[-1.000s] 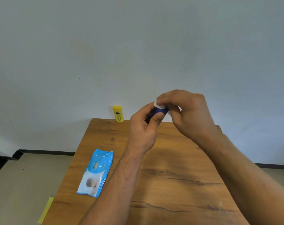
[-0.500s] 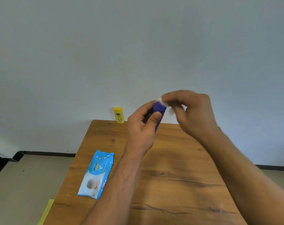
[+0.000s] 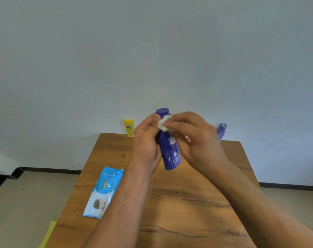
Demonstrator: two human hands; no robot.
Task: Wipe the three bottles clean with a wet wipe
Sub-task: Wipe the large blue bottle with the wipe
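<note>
The left hand (image 3: 146, 140) is gripping a dark blue bottle (image 3: 170, 154), its fingers and thumb curled round the upper body, and holding it nearly upright above the wooden table (image 3: 188, 212). The right hand (image 3: 198, 142) is pinching a bunched white wet wipe (image 3: 164, 123) in curled fingers and pressing it against the bottle just below the cap. White print is showing on the bottle's label, too blurred to read. A yellow bottle (image 3: 129, 127) is standing at the table's far left edge and a second blue bottle (image 3: 221, 130) at the far right. A light blue wipes pack (image 3: 103, 192) bearing a baby's picture is lying at the left.
</note>
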